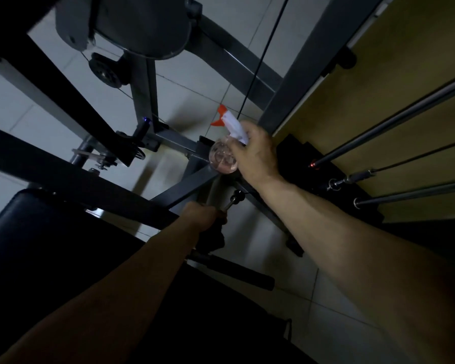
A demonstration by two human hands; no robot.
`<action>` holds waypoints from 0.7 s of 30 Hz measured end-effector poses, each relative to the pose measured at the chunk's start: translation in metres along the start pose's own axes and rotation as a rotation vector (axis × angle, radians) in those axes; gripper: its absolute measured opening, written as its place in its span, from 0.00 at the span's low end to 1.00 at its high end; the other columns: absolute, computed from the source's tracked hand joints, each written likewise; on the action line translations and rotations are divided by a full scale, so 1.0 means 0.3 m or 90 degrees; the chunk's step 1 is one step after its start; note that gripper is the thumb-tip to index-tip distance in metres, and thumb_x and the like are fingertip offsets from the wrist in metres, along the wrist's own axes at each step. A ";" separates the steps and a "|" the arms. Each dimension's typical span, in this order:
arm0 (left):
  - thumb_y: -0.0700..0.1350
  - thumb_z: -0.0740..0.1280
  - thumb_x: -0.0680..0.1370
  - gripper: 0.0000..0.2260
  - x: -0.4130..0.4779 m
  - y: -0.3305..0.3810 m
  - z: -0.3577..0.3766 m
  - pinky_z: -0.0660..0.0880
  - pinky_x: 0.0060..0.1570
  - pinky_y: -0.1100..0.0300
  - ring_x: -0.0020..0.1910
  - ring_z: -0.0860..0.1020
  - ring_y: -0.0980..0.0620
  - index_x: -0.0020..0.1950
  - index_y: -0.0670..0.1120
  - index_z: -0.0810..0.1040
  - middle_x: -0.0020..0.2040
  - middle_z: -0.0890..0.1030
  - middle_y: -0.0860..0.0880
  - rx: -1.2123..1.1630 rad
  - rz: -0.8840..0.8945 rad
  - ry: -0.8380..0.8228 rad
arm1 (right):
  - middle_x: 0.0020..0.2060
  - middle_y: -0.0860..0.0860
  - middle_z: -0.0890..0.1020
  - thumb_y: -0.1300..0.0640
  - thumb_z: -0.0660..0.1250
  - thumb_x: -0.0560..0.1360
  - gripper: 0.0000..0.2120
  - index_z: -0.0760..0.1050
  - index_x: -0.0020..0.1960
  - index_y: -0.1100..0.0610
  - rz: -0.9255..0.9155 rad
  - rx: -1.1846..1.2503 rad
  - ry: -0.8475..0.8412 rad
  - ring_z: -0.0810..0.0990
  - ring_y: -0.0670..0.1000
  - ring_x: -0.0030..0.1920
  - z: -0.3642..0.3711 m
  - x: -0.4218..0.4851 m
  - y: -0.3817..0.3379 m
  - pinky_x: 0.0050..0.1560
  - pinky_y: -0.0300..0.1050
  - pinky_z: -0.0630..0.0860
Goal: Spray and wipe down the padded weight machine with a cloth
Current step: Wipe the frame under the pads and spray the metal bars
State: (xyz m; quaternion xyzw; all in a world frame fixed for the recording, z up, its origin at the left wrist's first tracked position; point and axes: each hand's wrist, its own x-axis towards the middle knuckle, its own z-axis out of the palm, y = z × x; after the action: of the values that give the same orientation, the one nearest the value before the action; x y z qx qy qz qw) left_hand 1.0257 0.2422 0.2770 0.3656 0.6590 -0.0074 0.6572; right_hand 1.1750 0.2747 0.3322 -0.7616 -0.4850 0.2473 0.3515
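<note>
Right of the frame's middle, the right hand [258, 153] grips a clear spray bottle [222, 156] by its neck, its orange nozzle pointing to the upper left, among the weight machine's grey frame [294, 74]. Just below, the left hand [201, 214] clutches a dark cloth [214, 239]. The machine's black pad [37, 227] lies at lower left

Both arms reach forward, right hand [256, 153] above left hand [202, 215], each clenched.
</note>
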 end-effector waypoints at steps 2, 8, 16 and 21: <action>0.39 0.79 0.70 0.08 0.002 -0.008 -0.001 0.73 0.28 0.60 0.30 0.78 0.48 0.41 0.38 0.81 0.34 0.80 0.44 -0.008 -0.001 -0.005 | 0.49 0.53 0.81 0.54 0.73 0.77 0.09 0.79 0.54 0.58 0.007 -0.018 -0.020 0.82 0.53 0.52 -0.003 0.023 0.006 0.49 0.58 0.84; 0.37 0.78 0.72 0.10 -0.025 -0.018 0.014 0.68 0.17 0.67 0.17 0.75 0.55 0.36 0.38 0.79 0.29 0.79 0.44 -0.027 -0.013 -0.010 | 0.56 0.54 0.82 0.59 0.71 0.78 0.10 0.80 0.59 0.59 0.034 0.011 -0.070 0.81 0.53 0.58 -0.023 0.019 0.028 0.56 0.58 0.83; 0.41 0.79 0.72 0.10 -0.039 -0.045 0.049 0.75 0.27 0.63 0.24 0.77 0.51 0.36 0.40 0.81 0.28 0.82 0.46 -0.070 -0.031 -0.012 | 0.80 0.51 0.62 0.52 0.76 0.76 0.44 0.53 0.83 0.46 0.186 0.142 -0.013 0.65 0.49 0.77 -0.087 -0.164 0.021 0.72 0.48 0.70; 0.37 0.75 0.76 0.05 -0.091 -0.059 0.152 0.77 0.28 0.60 0.29 0.79 0.45 0.41 0.38 0.84 0.35 0.81 0.40 -0.197 -0.033 -0.044 | 0.73 0.54 0.74 0.42 0.66 0.82 0.29 0.67 0.78 0.51 0.732 0.405 -0.072 0.75 0.57 0.70 -0.063 -0.502 0.070 0.69 0.54 0.73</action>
State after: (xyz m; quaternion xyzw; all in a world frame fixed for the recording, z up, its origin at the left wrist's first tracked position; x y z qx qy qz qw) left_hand 1.0526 0.1941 0.2863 0.2424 0.6383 0.0645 0.7278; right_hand 1.1391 0.1258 0.3333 -0.7440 0.0780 0.5668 0.3453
